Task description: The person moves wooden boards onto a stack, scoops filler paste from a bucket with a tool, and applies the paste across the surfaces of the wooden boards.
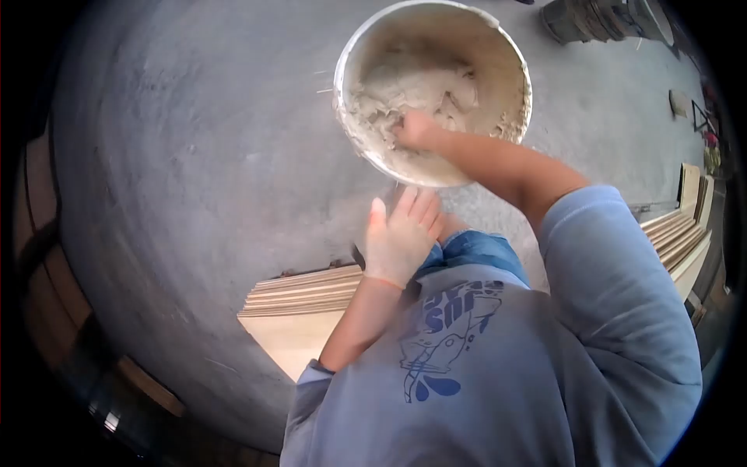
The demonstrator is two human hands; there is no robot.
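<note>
A large round bucket (523, 89) with a pale, smeared rim holds a thick, lumpy cream-grey paste (412, 82). My right hand (419, 130) reaches down into the bucket, closed, against the paste. Its fingertips are hidden, and whatever it grips cannot be made out. Just below the near rim, my left hand (398, 240) is open with fingers stretched out, palm down near my leg. A thin whitish layer covers it, like a glove or dried paste, and nothing is held in it.
Stacked wooden boards (299, 300) stand at my left side, and more boards (675, 237) are at the right. Dark buckets (595, 19) sit at the back right on the grey concrete floor (210, 156). A wood strip (150, 385) lies at lower left.
</note>
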